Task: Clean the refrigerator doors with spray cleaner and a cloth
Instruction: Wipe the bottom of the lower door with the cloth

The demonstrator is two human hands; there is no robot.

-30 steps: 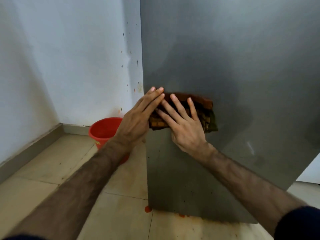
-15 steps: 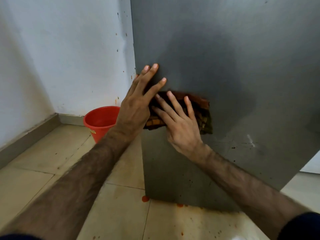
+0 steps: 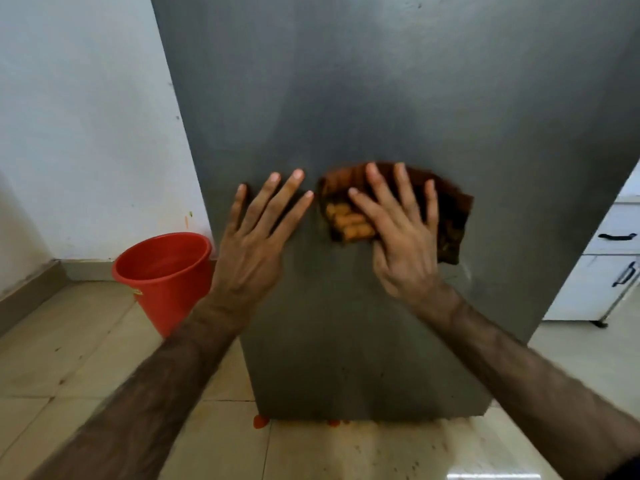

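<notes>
The grey refrigerator door (image 3: 398,91) fills the middle of the view, from the top down to the floor. A brown and orange checked cloth (image 3: 450,216) lies flat against it at mid height. My right hand (image 3: 398,233) presses on the cloth with spread fingers and covers its middle. My left hand (image 3: 256,233) lies flat on the bare door just left of the cloth, fingers apart, holding nothing. No spray cleaner shows.
A red bucket (image 3: 162,271) stands on the tiled floor at the refrigerator's left, against the white wall (image 3: 86,116). White cabinet drawers with black handles (image 3: 613,258) stand at the right. Orange spots (image 3: 260,421) lie on the floor at the door's foot.
My right hand has slid the cloth rightward across the door. My left hand has come off the cloth and now rests on bare metal beside it. The view has shifted to the right.
</notes>
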